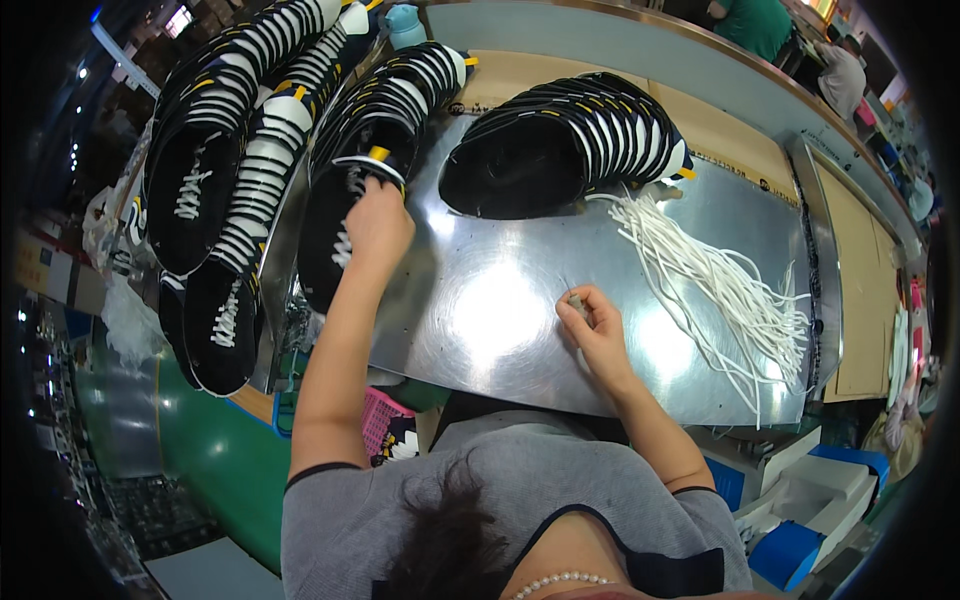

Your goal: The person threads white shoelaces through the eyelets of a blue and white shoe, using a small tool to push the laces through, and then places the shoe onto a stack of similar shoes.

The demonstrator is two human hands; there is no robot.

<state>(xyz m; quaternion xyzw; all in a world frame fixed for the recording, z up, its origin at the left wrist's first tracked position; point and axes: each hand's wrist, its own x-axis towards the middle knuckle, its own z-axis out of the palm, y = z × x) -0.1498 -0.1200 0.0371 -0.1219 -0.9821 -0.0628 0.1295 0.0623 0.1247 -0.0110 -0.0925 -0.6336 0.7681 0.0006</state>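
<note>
Because our left hand (382, 218) covers much of what it handles, we judge only fairly that its grip is closed on the edge of an upper (350, 159), beside a yellow tab (379, 153). The upper sits at the middle row (323, 250), where uppers nest tightly; lifting one sharply could drag its neighbours along or fan the row out. White lacing shows just below our fingers, so a careless tug might snag it.

Our right hand (600, 335) hovers over bare worktop (470, 345), its grip pinching a small grey piece (576, 301) too small for us to identify; a loosened thumb would drop it on slick metal, where it could skid.

To the right, the laces (715, 285) lie in a loose bundle, upper ends close against the right row (515, 170), stray ends trailing toward the near edge. Pulling one quickly could knot several, and a passing sleeve could sweep the strays off. The left rows (217, 320) stand near our left forearm, so an elbow swung wide might topple them.
</note>
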